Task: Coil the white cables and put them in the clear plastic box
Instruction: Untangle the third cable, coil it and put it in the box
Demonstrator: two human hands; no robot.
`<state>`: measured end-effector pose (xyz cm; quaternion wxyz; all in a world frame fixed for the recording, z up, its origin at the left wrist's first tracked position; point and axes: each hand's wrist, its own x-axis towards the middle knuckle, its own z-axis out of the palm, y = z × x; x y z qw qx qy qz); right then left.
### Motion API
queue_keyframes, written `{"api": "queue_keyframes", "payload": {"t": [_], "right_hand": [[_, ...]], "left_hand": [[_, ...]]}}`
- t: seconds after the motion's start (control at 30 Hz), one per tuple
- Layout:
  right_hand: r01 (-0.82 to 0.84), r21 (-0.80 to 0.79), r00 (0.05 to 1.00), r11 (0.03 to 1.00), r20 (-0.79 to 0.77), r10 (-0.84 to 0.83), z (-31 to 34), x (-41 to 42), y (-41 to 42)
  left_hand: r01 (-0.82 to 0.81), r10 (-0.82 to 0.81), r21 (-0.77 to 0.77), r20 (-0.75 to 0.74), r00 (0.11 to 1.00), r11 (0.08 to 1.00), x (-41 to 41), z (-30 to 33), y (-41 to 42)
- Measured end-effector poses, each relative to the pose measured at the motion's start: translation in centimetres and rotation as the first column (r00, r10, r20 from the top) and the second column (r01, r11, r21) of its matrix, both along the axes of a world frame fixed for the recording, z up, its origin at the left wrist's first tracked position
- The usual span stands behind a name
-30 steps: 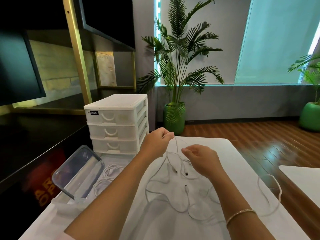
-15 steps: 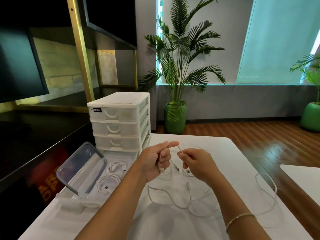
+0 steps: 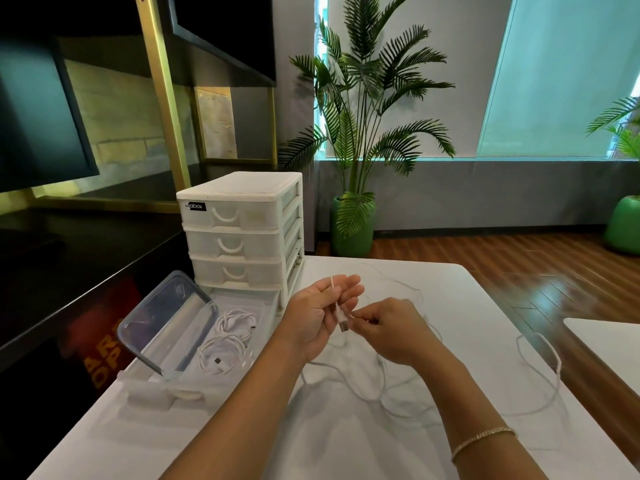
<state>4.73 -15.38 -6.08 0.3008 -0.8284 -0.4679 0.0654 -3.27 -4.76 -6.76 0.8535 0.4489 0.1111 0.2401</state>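
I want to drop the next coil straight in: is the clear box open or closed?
Open. The clear plastic box has its lid tilted up on its left side, and two coiled cables lie exposed inside.

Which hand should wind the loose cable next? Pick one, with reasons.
Right. The left hand already holds the cable by its plug end, while the right hand sits nearer the loose length on the table.

- Loose white cable: sprawls in slack loops on table, plug end raised.
- Clear plastic box: open, lid tilted up, two coiled cables inside.
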Motion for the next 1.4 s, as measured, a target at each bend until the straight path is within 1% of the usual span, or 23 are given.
{"api": "queue_keyframes", "payload": {"t": [0.07,0.13,0.2,0.3,0.37,0.4,0.47,0.53,0.57,0.67,0.73,0.83,0.9,1.0,1.07,1.27,1.4], "right_hand": [[-0.006,-0.009,1.0,1.0,-0.008,0.006,0.2,-0.1,-0.2],[-0.014,-0.02,0.999,1.0,-0.031,0.014,0.2,-0.3,-0.5],[-0.049,-0.03,0.998,0.998,-0.04,0.048,0.3,-0.6,-0.7],[-0.108,-0.033,0.994,0.994,-0.004,0.108,0.3,-1.1,-0.7],[-0.116,0.023,0.993,0.993,0.003,0.116,0.5,-1.1,-0.7],[-0.111,0.055,0.994,0.992,-0.017,0.112,0.6,-1.0,-0.8],[-0.092,0.113,0.993,0.989,-0.065,0.1,0.9,-0.8,-1.1],[-0.066,0.188,0.992,0.98,-0.098,0.085,1.0,-0.5,-1.4],[-0.047,0.23,0.991,0.972,-0.11,0.074,1.0,-0.4,-1.5],[0.015,0.327,0.987,0.945,-0.154,0.038,1.0,-0.3,-1.7],[0.051,0.391,0.983,0.919,-0.184,0.024,0.8,-0.2,-1.7],[0.124,0.478,0.981,0.87,-0.189,-0.037,0.4,0.0,-1.7],[0.167,0.499,0.973,0.851,-0.222,-0.061,0.4,0.1,-1.8],[0.17,0.471,0.957,0.865,-0.287,-0.032,0.4,0.2,-1.9],[0.16,0.455,0.956,0.876,-0.293,-0.023,0.4,0.2,-1.9],[0.172,0.466,0.971,0.868,-0.231,-0.068,0.2,-0.1,-1.4],[0.205,0.509,0.954,0.836,-0.294,-0.055,-0.1,-0.1,-1.3]], "left_hand": [[-0.062,0.068,0.107,-0.056,0.996,0.992,0.1,0.1,-0.4],[-0.122,0.154,0.252,-0.11,0.982,0.96,0.1,0.0,-0.7],[-0.159,0.226,0.379,-0.138,0.964,0.912,0.1,-0.3,-0.6],[-0.166,0.314,0.555,-0.182,0.932,0.815,0.2,-1.1,-0.7],[-0.161,0.359,0.647,-0.186,0.915,0.746,0.3,-1.4,-1.0],[-0.153,0.369,0.683,-0.182,0.911,0.715,0.3,-1.4,-1.1],[-0.124,0.36,0.722,-0.182,0.915,0.681,0.3,-1.5,-1.3],[-0.077,0.313,0.708,-0.211,0.926,0.702,0.3,-1.5,-1.5],[-0.05,0.271,0.671,-0.228,0.935,0.74,0.3,-1.5,-1.7],[0.019,0.118,0.498,-0.243,0.963,0.867,0.2,-1.1,-2.6],[0.044,0.065,0.428,-0.237,0.969,0.902,0.0,-0.8,-2.9],[0.086,0.012,0.387,-0.243,0.97,0.918,-0.1,-0.7,-3.1],[0.114,-0.026,0.346,-0.25,0.968,0.931,-0.2,-0.7,-3.1],[0.14,-0.072,0.29,-0.233,0.97,0.947,-0.3,-0.7,-3.1],[0.15,-0.093,0.259,-0.22,0.971,0.954,-0.3,-0.6,-3.1],[0.187,-0.134,0.259,-0.206,0.969,0.948,-0.4,-0.6,-3.3],[0.224,-0.177,0.247,-0.198,0.964,0.943,-0.4,-0.5,-3.4]]}}
